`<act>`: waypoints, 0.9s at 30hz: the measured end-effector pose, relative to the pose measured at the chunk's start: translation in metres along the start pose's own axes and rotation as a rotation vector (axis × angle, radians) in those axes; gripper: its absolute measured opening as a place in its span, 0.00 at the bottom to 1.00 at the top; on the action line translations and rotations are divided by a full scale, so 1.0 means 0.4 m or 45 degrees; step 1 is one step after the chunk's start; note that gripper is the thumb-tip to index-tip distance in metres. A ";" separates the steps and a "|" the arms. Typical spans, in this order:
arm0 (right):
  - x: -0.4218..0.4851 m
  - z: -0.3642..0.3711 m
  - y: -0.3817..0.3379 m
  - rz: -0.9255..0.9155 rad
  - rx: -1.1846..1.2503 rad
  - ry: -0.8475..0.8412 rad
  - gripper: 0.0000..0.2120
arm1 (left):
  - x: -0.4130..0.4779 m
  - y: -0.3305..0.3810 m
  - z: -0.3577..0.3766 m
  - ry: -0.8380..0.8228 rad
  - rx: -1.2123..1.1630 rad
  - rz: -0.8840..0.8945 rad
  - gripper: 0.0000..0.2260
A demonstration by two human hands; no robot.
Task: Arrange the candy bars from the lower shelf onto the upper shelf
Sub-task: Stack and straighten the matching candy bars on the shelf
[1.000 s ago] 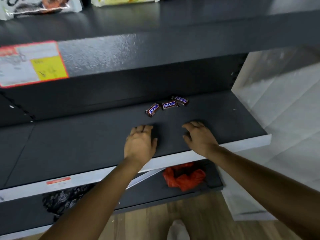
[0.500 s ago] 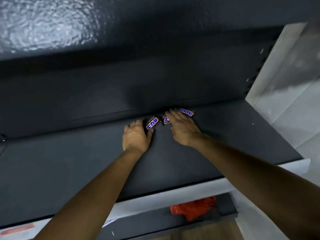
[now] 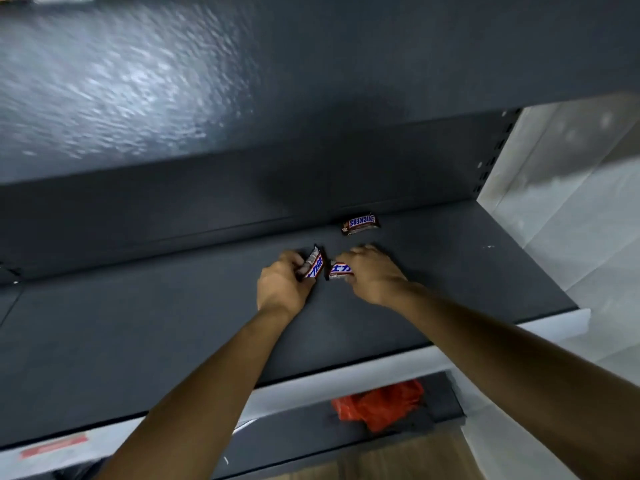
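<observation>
The left hand [image 3: 282,287] curls round one candy bar [image 3: 312,267], thumb and fingers pinching its near end so that the wrapper tilts up off the lower shelf [image 3: 173,323]. Just beside it, the right hand [image 3: 372,275] closes over a second bar [image 3: 340,270], whose free end pokes out from under the fingers toward the left hand; the two bars nearly meet between the hands. Whether this second one is lifted or lies flat I cannot tell.

A third bar [image 3: 360,224] lies loose beyond the right hand, close against the back panel [image 3: 207,209], touched by neither hand. Taking one bar in each hand looks like a way to carry two up in a single trip, which leaves the far one for a later reach.

The upper shelf [image 3: 242,81] hangs directly over both hands, so the bars probably have to come forward, toward the person, before they can rise past its front edge. Below the right forearm an orange bag [image 3: 379,403] sits on a lower ledge (no part of this job, by the look of it).
</observation>
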State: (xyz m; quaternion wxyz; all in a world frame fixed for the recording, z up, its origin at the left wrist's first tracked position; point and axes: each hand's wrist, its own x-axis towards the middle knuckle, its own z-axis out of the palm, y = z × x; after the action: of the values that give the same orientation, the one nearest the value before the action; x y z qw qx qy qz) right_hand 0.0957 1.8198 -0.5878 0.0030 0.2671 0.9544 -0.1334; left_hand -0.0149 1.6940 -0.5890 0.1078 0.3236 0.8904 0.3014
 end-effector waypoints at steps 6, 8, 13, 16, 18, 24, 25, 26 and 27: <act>-0.173 -0.050 -0.051 0.070 0.230 0.040 0.20 | -0.143 0.006 -0.100 -0.052 -0.200 -0.001 0.07; -0.234 -0.085 -0.085 0.086 0.295 0.035 0.21 | -0.191 0.018 -0.152 -0.047 -0.273 -0.014 0.05; -0.373 -0.203 -0.174 0.072 0.547 0.089 0.20 | -0.314 0.074 -0.295 -0.100 -0.503 -0.060 0.07; -0.448 -0.287 -0.226 0.079 0.706 0.121 0.22 | -0.384 0.116 -0.380 -0.133 -0.655 -0.058 0.08; -0.489 -0.344 -0.259 0.040 0.751 0.143 0.23 | -0.423 0.147 -0.434 -0.163 -0.695 -0.012 0.08; -0.562 -0.527 -0.349 -0.166 0.835 0.220 0.18 | -0.492 0.253 -0.605 -0.199 -0.713 0.193 0.08; -0.568 -0.557 -0.363 -0.214 0.853 0.233 0.17 | -0.496 0.270 -0.632 -0.180 -0.704 0.233 0.08; -0.570 -0.585 -0.375 -0.258 0.872 0.248 0.16 | -0.499 0.287 -0.659 -0.170 -0.713 0.269 0.08; -0.572 -0.612 -0.386 -0.292 0.896 0.258 0.16 | -0.503 0.305 -0.686 -0.178 -0.744 0.288 0.08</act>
State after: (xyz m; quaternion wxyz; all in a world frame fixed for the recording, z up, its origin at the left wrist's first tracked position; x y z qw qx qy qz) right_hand 0.2289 1.6392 -0.2948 -0.1981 0.1553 0.8693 -0.4253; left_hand 0.0957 1.5111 -0.2972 0.2228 0.3960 0.7150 0.5313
